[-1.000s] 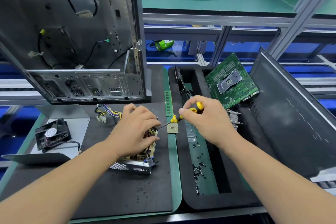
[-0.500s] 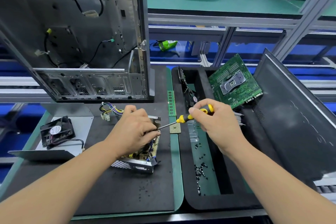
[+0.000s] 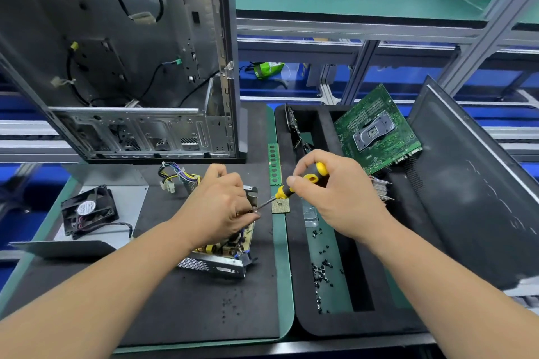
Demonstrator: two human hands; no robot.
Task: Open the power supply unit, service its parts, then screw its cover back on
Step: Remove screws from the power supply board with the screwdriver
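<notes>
1. A black fan [image 3: 89, 212] sits at the far left on a grey metal plate [image 3: 128, 201], its wire trailing toward the mat [image 3: 186, 306].
2. Behind it, an open PC case [image 3: 122, 61] stands at the back of the bench, cables hanging inside.
3. The power supply [image 3: 221, 259] lies on the black mat in front of the case, cover off, its circuit board and perforated metal wall showing; a bundle of coloured wires [image 3: 178, 176] runs out of its far end.
4. The left hand [image 3: 217, 207] rests on top of the power supply, fingers curled over it and gripping it.
5. The screwdriver [image 3: 294, 186], yellow and black, slants down to the left; its tip meets the power supply just beside the left fingertips.
6. A RAM stick [image 3: 273, 165] and a CPU [image 3: 280, 206] lie on the green strip under the screwdriver.
7. The right hand [image 3: 338, 195] pinches the screwdriver handle with fingers and thumb.
8. Loose screws [image 3: 320, 268] lie scattered in the black tray [image 3: 335, 326] below that hand.
9. A green motherboard [image 3: 376, 131] leans in the tray, beside a dark side panel [image 3: 472, 183] at far right.
</notes>
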